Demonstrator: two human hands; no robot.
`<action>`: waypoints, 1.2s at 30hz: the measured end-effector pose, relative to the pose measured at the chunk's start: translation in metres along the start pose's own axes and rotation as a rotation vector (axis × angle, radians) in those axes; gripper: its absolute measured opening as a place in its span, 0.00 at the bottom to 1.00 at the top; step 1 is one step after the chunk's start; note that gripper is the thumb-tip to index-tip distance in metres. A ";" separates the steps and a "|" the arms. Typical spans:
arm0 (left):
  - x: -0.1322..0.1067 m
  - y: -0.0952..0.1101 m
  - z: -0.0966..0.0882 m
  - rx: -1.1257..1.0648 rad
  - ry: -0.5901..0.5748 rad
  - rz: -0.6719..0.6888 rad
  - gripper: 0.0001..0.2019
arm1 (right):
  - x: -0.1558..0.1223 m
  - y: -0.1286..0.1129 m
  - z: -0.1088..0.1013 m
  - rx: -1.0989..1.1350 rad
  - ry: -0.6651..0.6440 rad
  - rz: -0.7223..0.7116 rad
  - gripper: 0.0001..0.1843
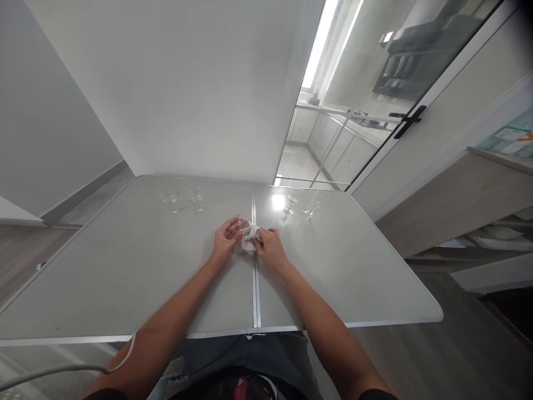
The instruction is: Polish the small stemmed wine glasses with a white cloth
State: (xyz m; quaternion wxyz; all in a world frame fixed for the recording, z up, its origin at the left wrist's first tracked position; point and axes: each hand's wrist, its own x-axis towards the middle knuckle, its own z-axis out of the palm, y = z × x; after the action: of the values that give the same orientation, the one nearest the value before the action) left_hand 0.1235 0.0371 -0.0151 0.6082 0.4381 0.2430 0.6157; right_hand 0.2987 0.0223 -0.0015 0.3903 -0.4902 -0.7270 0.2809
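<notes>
My left hand [225,240] is wrapped round a clear stemmed glass [239,225] held just above the middle of a grey folding table [125,266]. My right hand [270,246] is closed on a small white cloth [250,240] pressed against the glass. Both hands meet over the table's centre seam.
Two clear glasses [170,198] [195,197] stand at the far left of the table, and two more [291,201] [314,204] at the far right. A white wall rises behind the table. A glass door [375,83] and a wooden counter [458,189] are to the right.
</notes>
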 end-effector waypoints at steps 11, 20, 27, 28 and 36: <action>-0.008 0.017 0.002 -0.126 -0.263 -0.190 0.37 | -0.009 0.002 -0.013 0.856 -0.608 0.378 0.23; 0.000 -0.001 0.004 0.027 0.033 0.013 0.30 | 0.002 0.006 -0.002 -0.105 0.063 -0.022 0.09; -0.002 0.009 0.003 0.079 -0.091 -0.118 0.28 | -0.003 0.006 -0.006 0.384 -0.203 0.130 0.19; -0.002 0.010 0.003 0.056 -0.095 -0.110 0.29 | -0.002 0.006 -0.006 0.488 -0.203 0.168 0.20; -0.002 0.018 0.011 -0.038 -0.010 -0.023 0.22 | 0.005 0.011 -0.011 0.598 0.765 0.289 0.21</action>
State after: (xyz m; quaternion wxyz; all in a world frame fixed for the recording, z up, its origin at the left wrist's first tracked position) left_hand 0.1224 0.0299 0.0048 0.6247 0.4267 0.2333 0.6109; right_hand 0.3126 0.0316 -0.0027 0.7091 -0.5204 -0.3444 0.3284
